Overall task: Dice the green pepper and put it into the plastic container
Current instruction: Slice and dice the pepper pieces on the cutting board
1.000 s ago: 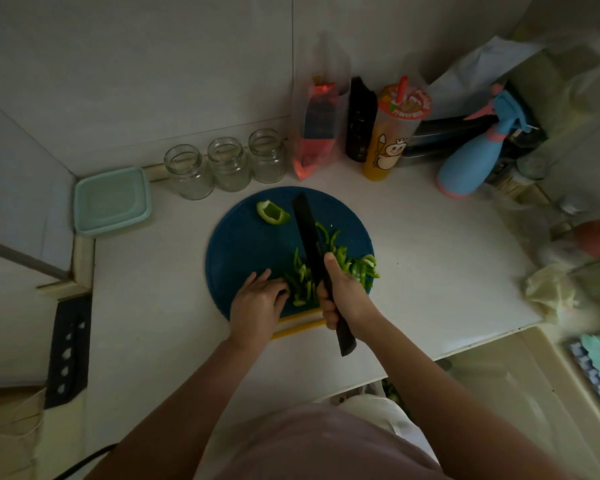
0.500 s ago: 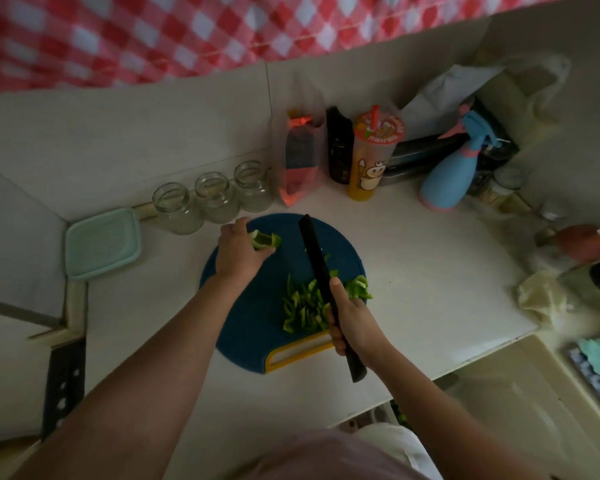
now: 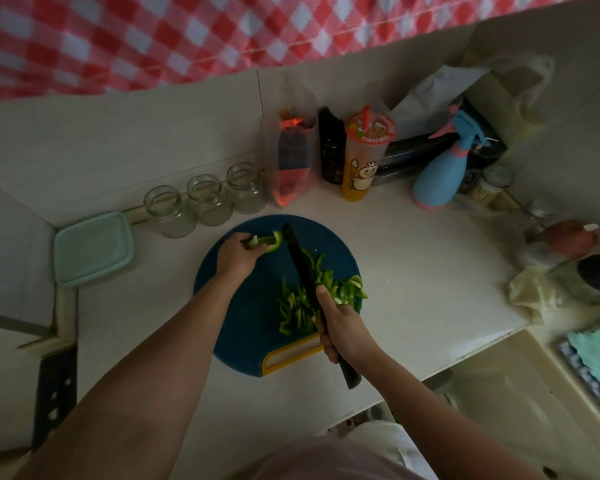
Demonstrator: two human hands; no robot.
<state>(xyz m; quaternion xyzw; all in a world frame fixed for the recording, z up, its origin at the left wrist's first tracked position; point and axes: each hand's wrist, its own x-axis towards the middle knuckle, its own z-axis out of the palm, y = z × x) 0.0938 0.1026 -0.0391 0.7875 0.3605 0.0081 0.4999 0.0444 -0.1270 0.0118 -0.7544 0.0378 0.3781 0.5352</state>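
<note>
Pepper piece point(image 3: 269, 241), one: left hand point(image 3: 238, 256) pinches it at far edge of cutting board point(image 3: 250, 327). Strip heap point(image 3: 302, 306), one: mid-board, beneath knife point(image 3: 300, 263), gripped by right hand point(image 3: 343, 329). Plastic container point(image 3: 92, 247), one: worktop point(image 3: 413, 271) left. Jars point(image 3: 208, 200), three: behind board.

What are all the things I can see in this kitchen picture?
cutting board: 1, dark blue with a yellow handle, middle of the counter
pepper strips: a pile, green, on the board's right side
pepper piece: 1, green, at the board's far edge
knife: 1, black, blade over the board
plastic container: 1, pale green, left of the board
glass jars: 3, clear, in a row by the wall
clear bag: 1, red inside, by the wall
black bottle: 1, beside the bag
drink cup: 1, orange, beside the black bottle
spray bottle: 1, blue and pink, right of the cup
checked cloth: 1, red and white, above the wall
left hand: holds the pepper piece
right hand: grips the knife
</note>
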